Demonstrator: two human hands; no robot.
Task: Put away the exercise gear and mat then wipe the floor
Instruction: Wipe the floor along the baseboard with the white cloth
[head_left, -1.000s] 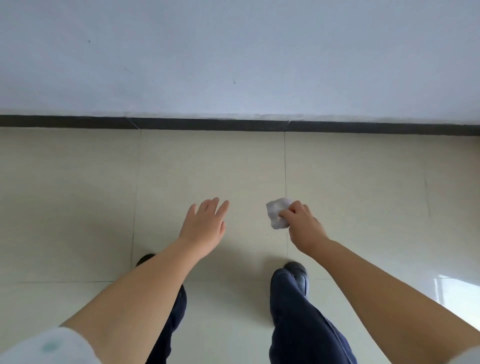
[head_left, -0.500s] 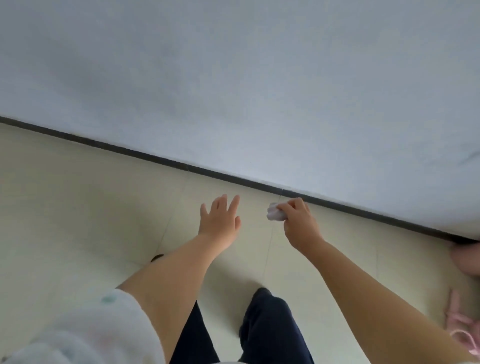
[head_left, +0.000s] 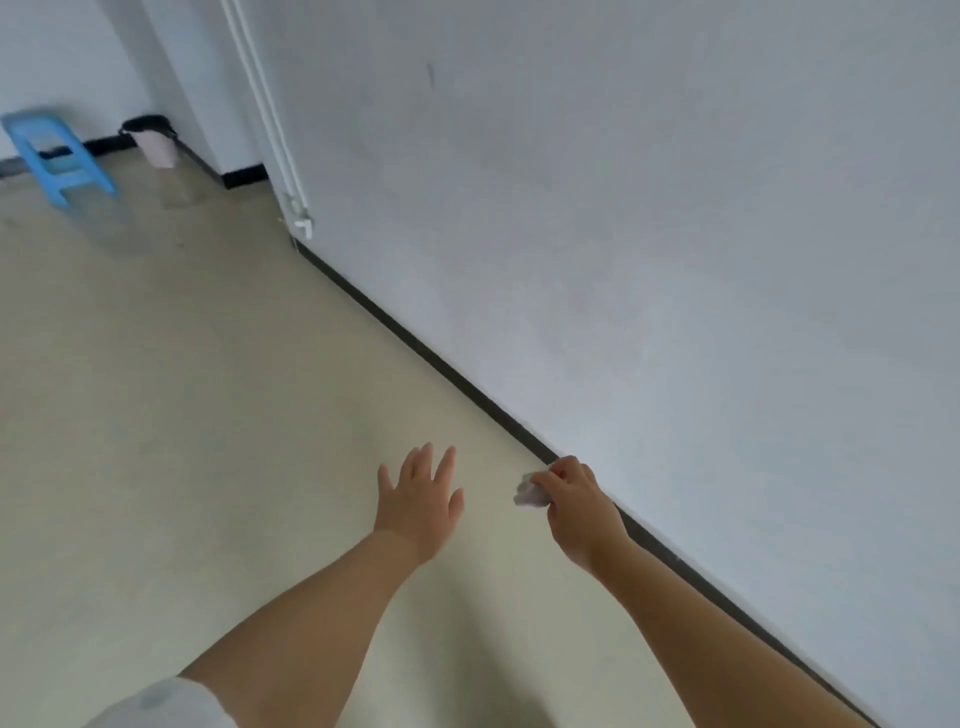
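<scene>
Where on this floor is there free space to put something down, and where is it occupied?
The beige tiled floor is bare from the black skirting board leftward, ahead of the open left hand. It is occupied only at the far end, by the blue plastic stool and the small pink bin.

A: Soft, even daylight; the white wall (head_left: 649, 234) looks slightly grey.
B: The floor (head_left: 156, 415) sheens faintly by the blue stool (head_left: 57, 158). Everything is mildly blurred, lines tilted.

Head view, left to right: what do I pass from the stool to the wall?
blue stool → small bin → white pipe → left hand → crumpled wipe → right hand → wall
</scene>
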